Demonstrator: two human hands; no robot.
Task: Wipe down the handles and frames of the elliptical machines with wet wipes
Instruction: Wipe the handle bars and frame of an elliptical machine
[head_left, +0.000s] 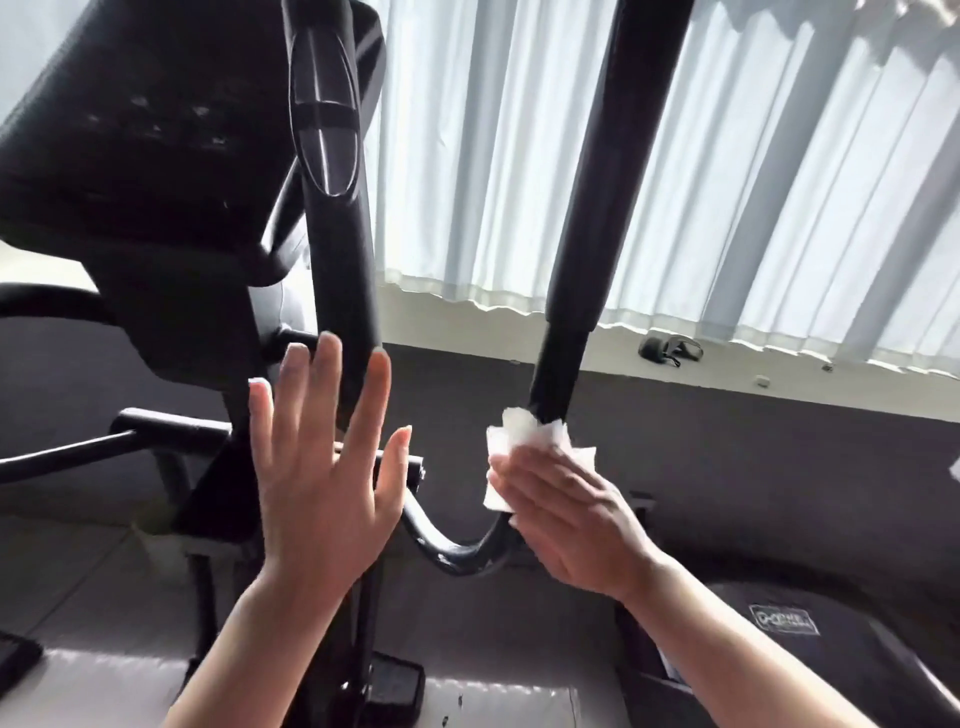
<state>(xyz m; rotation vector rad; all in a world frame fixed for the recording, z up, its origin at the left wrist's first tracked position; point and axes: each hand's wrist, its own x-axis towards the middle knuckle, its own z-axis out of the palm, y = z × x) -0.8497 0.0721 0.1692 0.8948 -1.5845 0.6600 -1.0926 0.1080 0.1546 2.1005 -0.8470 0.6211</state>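
A black elliptical machine fills the view. Its right handle bar (608, 208) rises from a curved black frame tube (457, 551). My right hand (571, 525) presses a crumpled white wet wipe (524, 447) against the lower end of that bar, where it meets the curved tube; the fingers lie fairly straight over the wipe. My left hand (322, 467) is held up flat with fingers spread, in front of the inner black handle (337, 249), holding nothing. Whether it touches that handle is unclear.
The machine's console (140, 135) looms at upper left. White vertical blinds (753, 156) cover the window behind, with a small dark object (670, 349) on the sill. A black padded part (810, 644) sits at lower right, pale floor below.
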